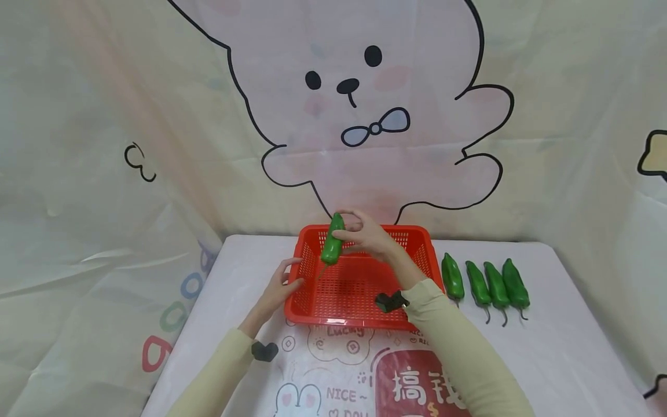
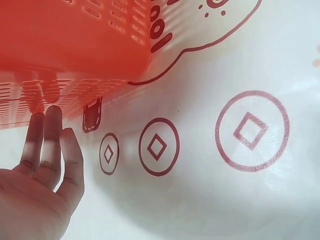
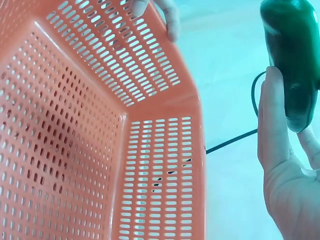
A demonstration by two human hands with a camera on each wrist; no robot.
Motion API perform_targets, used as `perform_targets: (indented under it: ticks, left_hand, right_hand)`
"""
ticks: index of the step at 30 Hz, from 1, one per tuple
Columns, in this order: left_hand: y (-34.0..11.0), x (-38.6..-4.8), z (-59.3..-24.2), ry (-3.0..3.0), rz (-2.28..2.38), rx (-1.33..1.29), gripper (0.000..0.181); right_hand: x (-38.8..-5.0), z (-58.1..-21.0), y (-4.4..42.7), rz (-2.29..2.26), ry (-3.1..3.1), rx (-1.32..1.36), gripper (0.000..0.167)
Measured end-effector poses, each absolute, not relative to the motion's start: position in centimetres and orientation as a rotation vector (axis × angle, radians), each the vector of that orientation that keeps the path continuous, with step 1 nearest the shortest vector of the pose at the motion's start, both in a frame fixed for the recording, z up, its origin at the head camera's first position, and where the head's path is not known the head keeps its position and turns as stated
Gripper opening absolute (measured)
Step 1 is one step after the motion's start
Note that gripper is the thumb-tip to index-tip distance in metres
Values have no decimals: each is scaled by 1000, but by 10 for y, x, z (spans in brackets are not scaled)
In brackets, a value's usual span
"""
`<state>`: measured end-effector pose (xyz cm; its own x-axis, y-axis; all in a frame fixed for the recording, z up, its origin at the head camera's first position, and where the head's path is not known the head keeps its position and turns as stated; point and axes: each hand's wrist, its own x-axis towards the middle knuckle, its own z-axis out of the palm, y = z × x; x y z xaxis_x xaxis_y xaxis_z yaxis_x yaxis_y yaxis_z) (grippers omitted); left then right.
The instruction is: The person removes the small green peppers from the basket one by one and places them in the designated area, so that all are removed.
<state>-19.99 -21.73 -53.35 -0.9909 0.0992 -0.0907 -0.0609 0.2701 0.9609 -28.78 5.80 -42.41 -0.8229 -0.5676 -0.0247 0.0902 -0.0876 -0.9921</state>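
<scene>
My right hand (image 1: pixel 367 236) holds a green pepper (image 1: pixel 332 240) between thumb and fingers, above the far left part of a red plastic basket (image 1: pixel 359 322). The pepper's stem points down toward the basket floor. In the right wrist view the pepper (image 3: pixel 290 60) appears dark green against the fingers. At the basket's left side my left hand (image 1: pixel 276 289) grips the rim, with digits reaching over it. The left wrist view shows other fingers of that hand (image 2: pixel 47 170) against the outer wall, which is full of slots. The left palm's inner side is partly hidden.
Several green peppers (image 1: pixel 496 284) lie in a row to the right of the basket, stems toward me. The white table cover (image 1: pixel 552 336) carries printed drawings and lettering. Behind the table hangs a cloth (image 1: pixel 250 197) with a cartoon figure.
</scene>
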Motion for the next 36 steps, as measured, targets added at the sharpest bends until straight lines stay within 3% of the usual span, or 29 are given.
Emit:
perform_targets:
  ticks: [36]
  left_hand:
    - [-216, -201, -533, 2347, 1852, 28, 57]
  right_hand:
    - [-260, -416, 164, -2037, 1854, -521, 62]
